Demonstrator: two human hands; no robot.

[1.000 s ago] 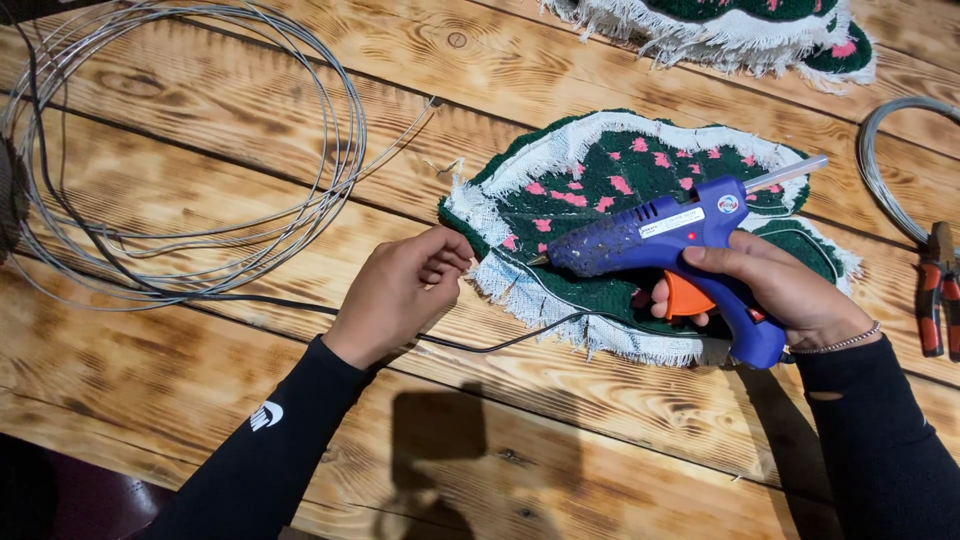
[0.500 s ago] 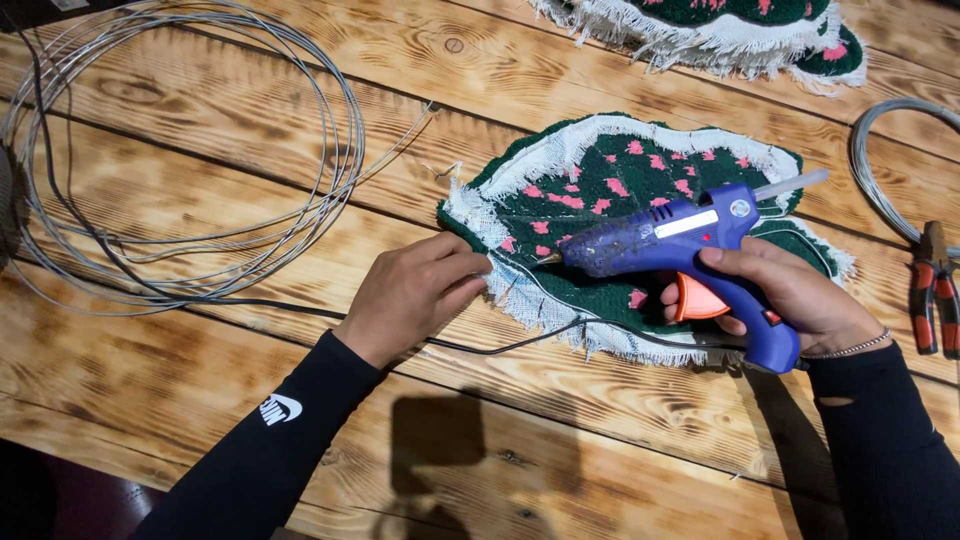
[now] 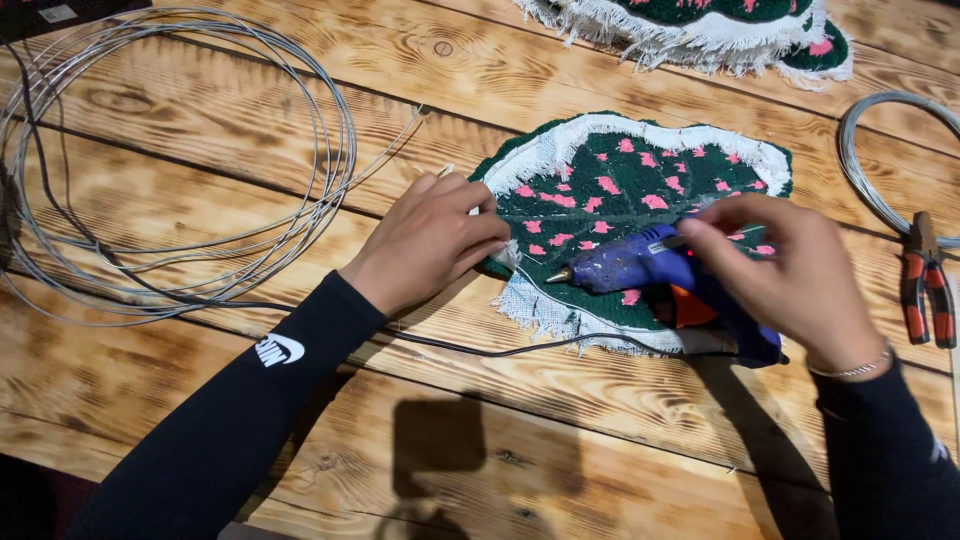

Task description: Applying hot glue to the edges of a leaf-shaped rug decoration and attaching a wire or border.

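Gripping a blue glue gun [image 3: 660, 275] with an orange trigger, the right hand [image 3: 800, 275] has its fingers wrapped over the body, nozzle pointing left above a green mat [image 3: 640, 200] (pink spots, white fringe) that lies flat on the wooden table [image 3: 560, 420]. The left hand [image 3: 430, 240] presses its closed fingers onto the mat's left edge. A coil of wire [image 3: 180, 160] lies well to the left; red-handled pliers [image 3: 928, 285] rest at the far right
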